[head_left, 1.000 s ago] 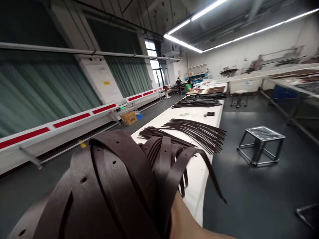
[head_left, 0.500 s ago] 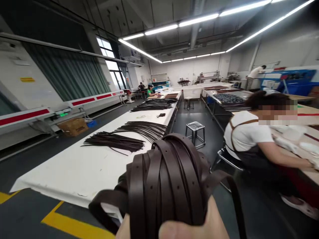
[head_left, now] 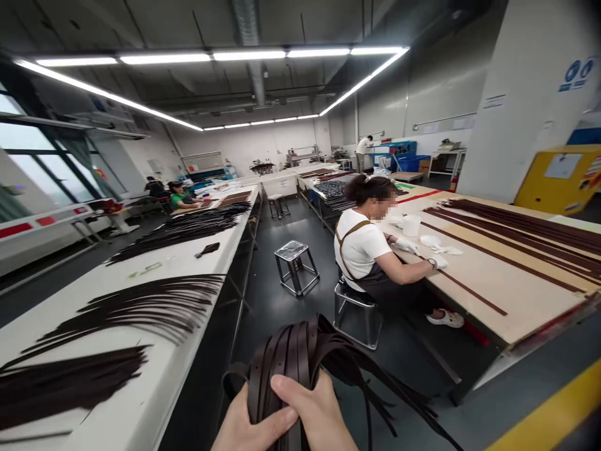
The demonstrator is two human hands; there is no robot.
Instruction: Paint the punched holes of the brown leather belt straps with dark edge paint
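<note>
Both my hands hold a looped bundle of dark brown leather belt straps low in the view, with punched holes in the straps. My left hand grips the underside of the bundle, and the thumb of my right hand presses across its front. Loose strap ends hang down to the right of my hands. Part of the bundle is hidden behind my fingers.
To the left stands a long white table bearing fanned piles of dark leather strips. A steel stool stands on the dark floor. To the right, a seated co-worker works at a wooden table with long brown straps.
The view has swung right, moving the white table to the left and bringing the seated co-worker fully into view. The bundle sits lower in the view, and both hands now show on it.
</note>
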